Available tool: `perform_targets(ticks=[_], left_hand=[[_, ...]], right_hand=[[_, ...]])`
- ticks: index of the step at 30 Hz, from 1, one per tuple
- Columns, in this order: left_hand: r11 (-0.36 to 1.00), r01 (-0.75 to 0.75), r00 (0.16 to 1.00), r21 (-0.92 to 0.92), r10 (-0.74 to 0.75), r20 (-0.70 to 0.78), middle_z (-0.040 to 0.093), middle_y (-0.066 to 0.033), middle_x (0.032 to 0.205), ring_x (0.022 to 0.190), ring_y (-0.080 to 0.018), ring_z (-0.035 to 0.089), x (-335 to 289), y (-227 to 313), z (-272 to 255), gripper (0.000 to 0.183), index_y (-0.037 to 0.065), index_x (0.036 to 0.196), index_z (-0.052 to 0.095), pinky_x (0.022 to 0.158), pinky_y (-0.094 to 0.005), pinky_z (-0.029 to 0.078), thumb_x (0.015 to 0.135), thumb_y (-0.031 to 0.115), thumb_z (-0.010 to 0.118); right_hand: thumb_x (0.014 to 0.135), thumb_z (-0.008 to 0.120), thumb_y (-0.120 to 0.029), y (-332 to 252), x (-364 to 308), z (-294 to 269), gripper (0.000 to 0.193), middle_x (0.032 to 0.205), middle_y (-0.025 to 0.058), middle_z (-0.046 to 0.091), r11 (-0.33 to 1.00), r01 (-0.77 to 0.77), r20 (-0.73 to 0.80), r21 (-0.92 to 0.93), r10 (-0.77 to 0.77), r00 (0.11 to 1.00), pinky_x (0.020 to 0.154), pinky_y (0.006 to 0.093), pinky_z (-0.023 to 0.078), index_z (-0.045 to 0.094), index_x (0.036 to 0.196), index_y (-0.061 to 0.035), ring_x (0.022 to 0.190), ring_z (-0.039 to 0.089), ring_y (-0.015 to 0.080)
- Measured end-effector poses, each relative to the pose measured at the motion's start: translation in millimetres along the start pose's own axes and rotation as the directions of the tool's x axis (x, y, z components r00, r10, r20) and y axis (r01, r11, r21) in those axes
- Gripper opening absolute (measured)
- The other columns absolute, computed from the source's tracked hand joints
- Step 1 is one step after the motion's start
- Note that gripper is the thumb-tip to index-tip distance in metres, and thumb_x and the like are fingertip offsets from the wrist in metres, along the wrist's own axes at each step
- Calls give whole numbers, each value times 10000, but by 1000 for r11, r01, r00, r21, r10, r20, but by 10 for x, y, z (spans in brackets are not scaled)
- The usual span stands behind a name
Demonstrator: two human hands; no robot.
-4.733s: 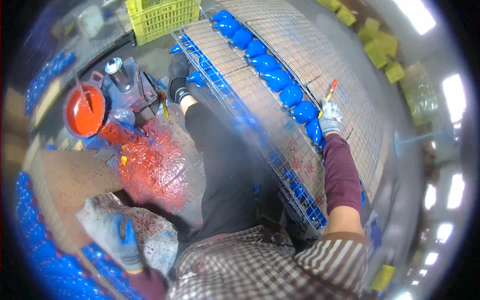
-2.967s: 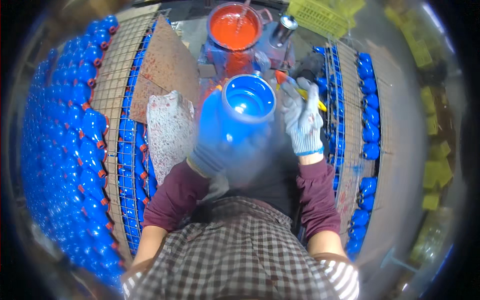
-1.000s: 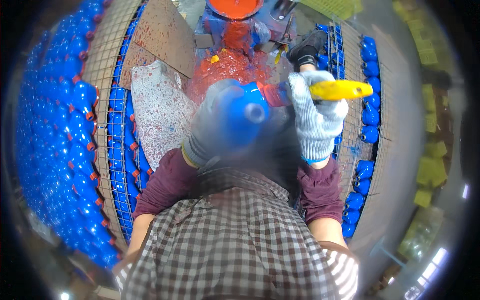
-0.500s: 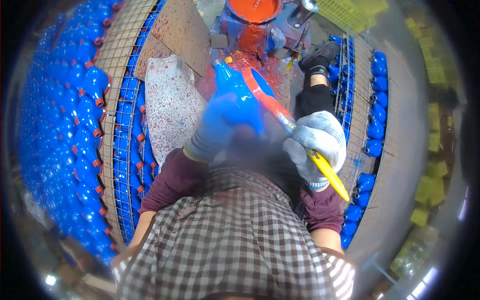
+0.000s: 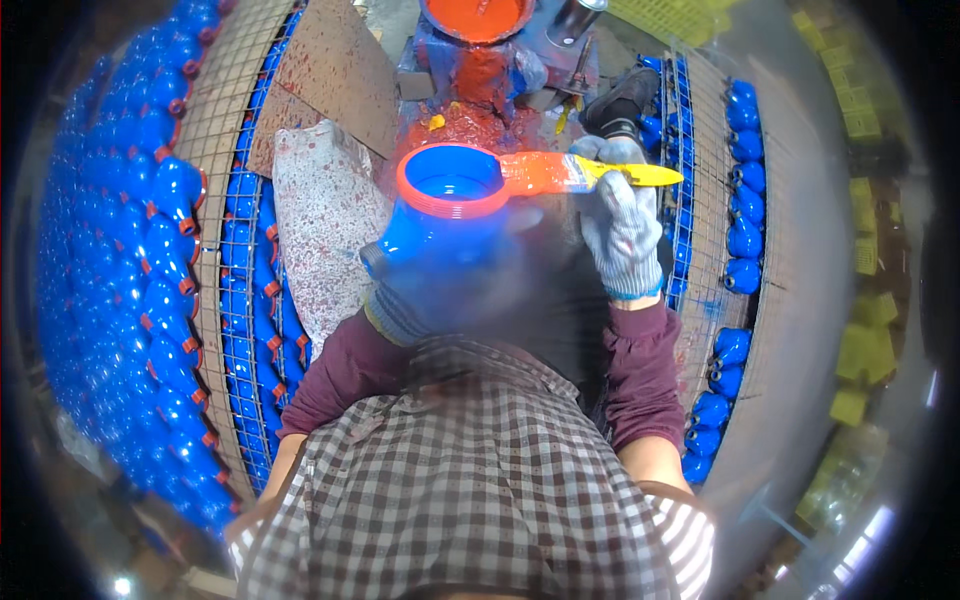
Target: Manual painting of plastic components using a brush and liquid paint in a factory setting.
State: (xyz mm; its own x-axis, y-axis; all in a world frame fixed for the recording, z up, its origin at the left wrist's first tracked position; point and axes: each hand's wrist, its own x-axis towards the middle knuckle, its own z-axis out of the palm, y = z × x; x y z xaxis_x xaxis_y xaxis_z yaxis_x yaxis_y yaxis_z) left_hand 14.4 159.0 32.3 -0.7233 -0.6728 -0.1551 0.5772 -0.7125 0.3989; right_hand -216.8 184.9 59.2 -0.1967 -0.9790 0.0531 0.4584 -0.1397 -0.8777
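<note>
A glossy blue hollow housing (image 5: 425, 232) is held in front of me with its round mouth tilted up. Its threaded rim (image 5: 455, 208) is coated orange-red, and the inside is blue. My left hand (image 5: 400, 308), in a grey knit glove, grips the housing from below; its fingers are blurred and partly hidden. My right hand (image 5: 622, 235), also gloved, is closed around a paintbrush (image 5: 635, 176) with a yellow handle. The brush lies nearly level, its orange-red bristles (image 5: 535, 172) touching the right side of the rim.
Ahead stands a pan of orange paint (image 5: 475, 18) on a paint-smeared stand, with a metal can (image 5: 577, 20) beside it. Rows of blue housings (image 5: 165, 250) fill the left; more housings (image 5: 745, 210) line a mesh rack on the right. A speckled sheet (image 5: 325, 225) and cardboard (image 5: 335, 80) lie left of centre.
The housing has turned so that its mouth faces up toward me. My right hand has moved farther away, and the brush has swung from slanting to nearly level, with its bristles still at the rim.
</note>
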Motion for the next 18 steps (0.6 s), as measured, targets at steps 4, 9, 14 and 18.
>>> perform_targets(ticks=[4,9,14,18], left_hand=[[981,-58,998,184,61,-8,571,-125,1101,894,-202,610,-5,13,24,503,26,1285,443,691,-304,527,845,241,559],[760,-144,980,634,196,-13,611,-77,974,795,-181,620,-41,49,203,463,55,1206,542,656,-321,512,761,148,628],[-635,-245,804,733,289,520,584,-144,980,863,-316,600,-10,3,384,618,59,1141,560,751,-388,505,608,293,768],[-577,-178,876,797,276,395,587,-140,983,868,-311,603,7,18,304,615,59,1136,563,755,-394,504,600,275,774]], right_hand=[[854,587,-106,-117,-42,72,217,1010,139,589,993,98,-142,70,-87,986,760,301,490,513,1051,-51,883,592,205],[825,686,-175,-281,131,253,177,800,91,619,669,433,135,-604,-450,883,602,290,479,630,912,-31,649,587,172],[816,720,-243,-230,347,468,235,718,75,655,359,328,267,-874,-209,941,616,264,488,662,874,-22,634,619,135],[816,713,-228,-234,362,373,210,705,88,647,188,517,458,-835,-283,843,590,275,486,662,865,-30,615,628,179]])
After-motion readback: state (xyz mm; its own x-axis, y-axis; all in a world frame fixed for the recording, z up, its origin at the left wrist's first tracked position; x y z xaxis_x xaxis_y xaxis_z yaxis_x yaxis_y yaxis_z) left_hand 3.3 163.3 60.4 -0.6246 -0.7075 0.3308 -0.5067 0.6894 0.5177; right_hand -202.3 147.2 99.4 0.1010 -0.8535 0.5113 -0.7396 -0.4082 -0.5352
